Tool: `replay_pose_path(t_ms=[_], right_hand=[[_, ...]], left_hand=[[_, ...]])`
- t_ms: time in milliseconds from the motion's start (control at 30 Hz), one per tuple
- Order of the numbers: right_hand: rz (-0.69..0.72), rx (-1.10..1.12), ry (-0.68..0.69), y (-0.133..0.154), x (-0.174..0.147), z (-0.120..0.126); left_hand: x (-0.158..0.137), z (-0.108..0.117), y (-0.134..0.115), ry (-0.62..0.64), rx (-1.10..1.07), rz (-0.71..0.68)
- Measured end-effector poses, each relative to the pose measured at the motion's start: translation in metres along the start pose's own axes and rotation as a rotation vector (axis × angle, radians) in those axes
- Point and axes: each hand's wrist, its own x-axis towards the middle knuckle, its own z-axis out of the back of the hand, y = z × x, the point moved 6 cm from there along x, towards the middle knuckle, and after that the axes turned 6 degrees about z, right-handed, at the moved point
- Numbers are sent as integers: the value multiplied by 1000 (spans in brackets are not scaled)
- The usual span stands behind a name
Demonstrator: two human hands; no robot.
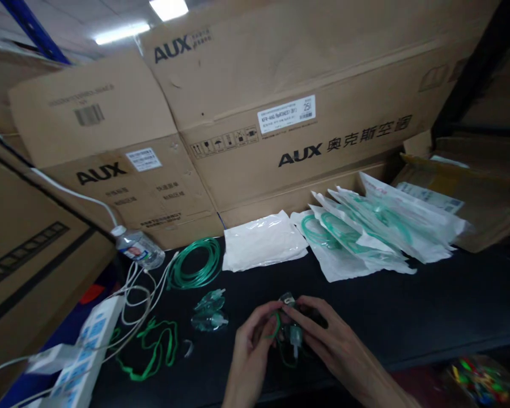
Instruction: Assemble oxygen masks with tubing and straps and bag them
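Note:
Near the front of the black table, my left hand (253,340) is closed, its thumb and fingers pinching a green elastic strap (277,326). My right hand (334,337) grips a clear, greenish oxygen mask (296,335) from the right side. The fingertips of both hands meet at the mask's upper edge, which they partly cover. To the left lie two more clear green masks (209,320), one behind the other. Behind these is a coil of green tubing (199,265). A loose bunch of green elastic cords (155,352) rests at the front left.
Several white-and-clear pouches with green tubing (357,232) lean at the back right beside a flat white pouch (263,242). A power strip (89,343), white cables and a plastic bottle (141,249) occupy the left. Large cardboard boxes (238,164) wall off the back.

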Motion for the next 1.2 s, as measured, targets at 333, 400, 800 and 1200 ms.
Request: replay_pose_path(t_ms=[333,400,800,1200], right_hand=[[-336,453,-506,-39,-1,10],[-460,645,-549,-50,-4,9],[-596,913,-554,-55,0,10],[-601,986,-539,-54,1,10]], left_hand=[[54,139,-54,-492,893,-237],[77,169,-55,-545,971,-213],[137,208,-28,-468,1071,67],[146,250,-42,-615,709,59]])
